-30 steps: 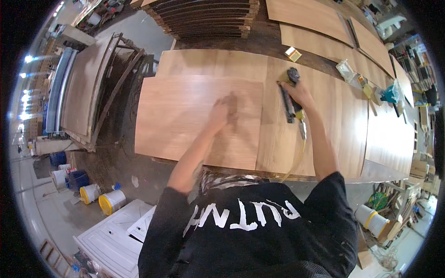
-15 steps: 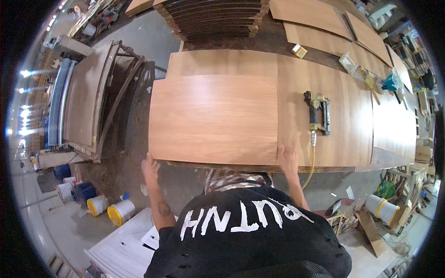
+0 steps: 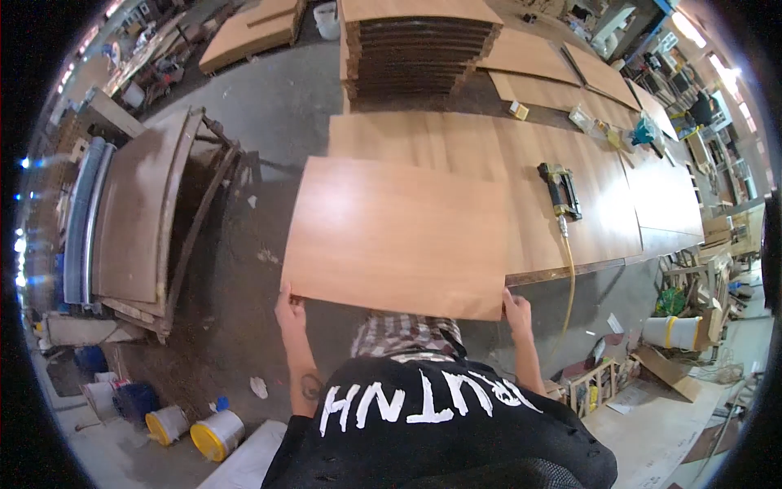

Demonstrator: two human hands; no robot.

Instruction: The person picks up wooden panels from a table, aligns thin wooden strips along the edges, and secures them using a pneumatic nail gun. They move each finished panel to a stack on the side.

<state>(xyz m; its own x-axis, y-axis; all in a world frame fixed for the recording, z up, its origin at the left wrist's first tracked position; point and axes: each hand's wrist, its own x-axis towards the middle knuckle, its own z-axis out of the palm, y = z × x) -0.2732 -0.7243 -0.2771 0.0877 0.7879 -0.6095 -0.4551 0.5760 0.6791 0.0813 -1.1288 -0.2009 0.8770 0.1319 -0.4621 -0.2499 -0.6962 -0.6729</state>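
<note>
A light-brown wooden panel (image 3: pixel 395 232) with a smooth grain lies partly over the larger panels of the worktable, its near side jutting out in front of me. My left hand (image 3: pixel 291 310) is closed on its near left corner. At the near right corner my right hand (image 3: pixel 516 311) grips the edge, thumb and fingers pinched around it. Beneath and beyond it, the larger wood panel (image 3: pixel 391 134) shows along the back. To the right rests an air nail gun (image 3: pixel 560 194), untouched, with a yellow hose (image 3: pixel 569 277) running off the table's near edge.
Stacked panels (image 3: pixel 419 61) stand beyond the table. Glue-stained small boxes (image 3: pixel 519 110) and a teal object (image 3: pixel 643 130) lie at the far right. At left is a rack with boards (image 3: pixel 134 212). White-and-yellow buckets (image 3: pixel 218 436) sit on the floor at lower left.
Both hands have taken hold of the panel's near corners. The panel has been drawn toward me and turned slightly, so its near edge now overhangs the table. My view has shifted too.
</note>
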